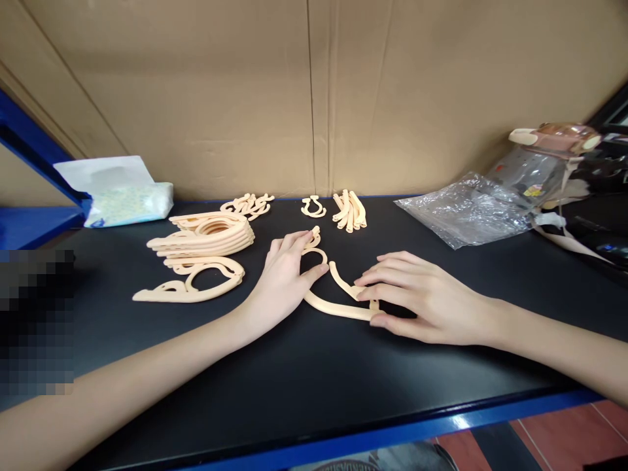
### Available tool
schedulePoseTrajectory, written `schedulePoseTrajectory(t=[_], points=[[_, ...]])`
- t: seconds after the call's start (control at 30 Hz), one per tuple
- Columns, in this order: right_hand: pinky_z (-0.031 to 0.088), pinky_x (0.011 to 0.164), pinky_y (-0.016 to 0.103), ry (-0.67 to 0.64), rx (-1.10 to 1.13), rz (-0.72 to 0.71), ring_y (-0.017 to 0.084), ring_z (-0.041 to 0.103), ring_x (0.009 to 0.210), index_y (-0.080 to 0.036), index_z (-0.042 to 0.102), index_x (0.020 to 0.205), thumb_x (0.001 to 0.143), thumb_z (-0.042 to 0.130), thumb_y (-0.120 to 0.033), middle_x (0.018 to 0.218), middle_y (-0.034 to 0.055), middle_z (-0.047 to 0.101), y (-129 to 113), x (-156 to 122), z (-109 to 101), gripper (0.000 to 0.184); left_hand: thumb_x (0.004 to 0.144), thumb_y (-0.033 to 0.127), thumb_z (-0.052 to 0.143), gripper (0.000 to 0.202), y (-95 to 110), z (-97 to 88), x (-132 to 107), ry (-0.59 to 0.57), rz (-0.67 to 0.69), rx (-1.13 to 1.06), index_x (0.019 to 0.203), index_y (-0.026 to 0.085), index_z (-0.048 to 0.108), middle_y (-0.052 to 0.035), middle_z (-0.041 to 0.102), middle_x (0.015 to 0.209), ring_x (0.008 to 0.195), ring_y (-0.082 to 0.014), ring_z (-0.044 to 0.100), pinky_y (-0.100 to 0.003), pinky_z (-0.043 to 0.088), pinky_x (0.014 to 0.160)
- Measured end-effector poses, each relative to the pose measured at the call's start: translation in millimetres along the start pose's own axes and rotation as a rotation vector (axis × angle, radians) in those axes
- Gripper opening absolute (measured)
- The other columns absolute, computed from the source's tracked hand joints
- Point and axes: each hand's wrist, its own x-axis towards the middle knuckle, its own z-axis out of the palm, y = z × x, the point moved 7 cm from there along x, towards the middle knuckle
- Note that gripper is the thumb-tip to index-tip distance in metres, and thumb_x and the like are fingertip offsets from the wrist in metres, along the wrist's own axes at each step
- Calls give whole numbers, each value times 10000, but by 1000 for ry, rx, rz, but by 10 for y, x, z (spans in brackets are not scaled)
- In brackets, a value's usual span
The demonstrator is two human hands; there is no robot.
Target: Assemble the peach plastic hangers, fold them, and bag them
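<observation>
On the black tabletop between my hands lies a peach-coloured plastic folding hanger (338, 309), its arms and ring partly under my fingers. My left hand (287, 271) grips its left side around the ring, thumb and forefinger apart on either edge. With thumb and fingertips, my right hand (422, 297) holds the right end of the long arm and a short curved arm piece (342, 280) above it. Left of my left hand, a folded hanger (196, 296) lies flat in front of a stack of similar hangers (201, 245).
Along the back lie loose hook pieces (248, 206), a few more hooks (313, 207) and a pile of arm pieces (350, 210). A tissue pack (130, 203) stands at back left. Clear plastic bag (466, 209) and strapped bottle (534, 167) are at right. Cardboard (220, 98) walls the back.
</observation>
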Motion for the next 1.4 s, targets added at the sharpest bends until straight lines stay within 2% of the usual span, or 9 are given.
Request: schedulePoseTrajectory(t=[0.1, 0.27, 0.37, 0.67, 0.83, 0.97, 1.23, 1.4], points=[[411, 1007, 416, 8, -3, -1, 213, 611, 1026, -158, 619, 1072, 907, 570, -426, 1086, 79, 691, -23, 8, 6, 318, 883, 362, 542, 560, 13, 4, 0, -3, 8, 9, 1393, 166, 418, -63, 471, 1411, 1258, -264, 369, -427, 294, 1098], [394, 1017, 390, -12, 52, 6, 192, 603, 1035, -185, 605, 954, 918, 558, -287, 1067, 53, 689, -28, 9, 3, 117, 891, 321, 517, 533, 17, -12, -5, 6, -26, 19, 1389, 169, 406, -76, 482, 1410, 1279, -278, 369, -469, 278, 1101], [389, 1017, 385, -28, 86, 15, 180, 596, 1021, -191, 595, 938, 907, 551, -228, 1050, 37, 688, -24, 5, 2, 64, 896, 280, 497, 509, 10, -22, -8, 12, -56, 20, 1384, 168, 405, -79, 486, 1406, 1285, -277, 370, -480, 270, 1107], [421, 990, 382, -34, 186, -6, 169, 587, 988, -196, 578, 953, 871, 519, -107, 1072, 41, 676, -24, 9, 10, 135, 897, 205, 469, 487, -51, -8, 14, 60, -36, -30, 1378, 165, 408, -93, 455, 1437, 1360, -238, 324, -427, 253, 1147], [461, 926, 335, -86, 283, 42, 159, 580, 994, -195, 566, 927, 851, 515, -70, 1123, 58, 656, -10, 3, 22, 155, 894, 200, 466, 488, -79, 13, 18, 48, -11, -67, 1377, 174, 404, -103, 456, 1426, 1369, -240, 321, -444, 273, 1142], [470, 891, 323, -92, 303, 45, 153, 582, 965, -194, 574, 965, 869, 488, -61, 1125, 61, 655, -10, 1, 21, 185, 896, 206, 465, 486, -57, 11, 16, 39, 22, -105, 1378, 209, 400, -90, 489, 1379, 1361, -242, 338, -449, 291, 1134], [468, 890, 322, -115, 341, 73, 152, 568, 990, -199, 570, 957, 889, 463, -63, 1155, 62, 633, 17, -3, 42, 186, 886, 222, 483, 494, -41, 3, 5, 36, 18, -129, 1372, 224, 396, -82, 457, 1410, 1359, -237, 352, -461, 276, 1144], [465, 884, 309, -144, 314, 83, 143, 567, 1012, -217, 560, 984, 897, 419, -45, 1229, 50, 585, 12, -16, 47, 239, 866, 233, 528, 534, -34, -26, -14, 35, -18, -201, 1378, 188, 383, -100, 440, 1443, 1359, -229, 381, -432, 275, 1152]])
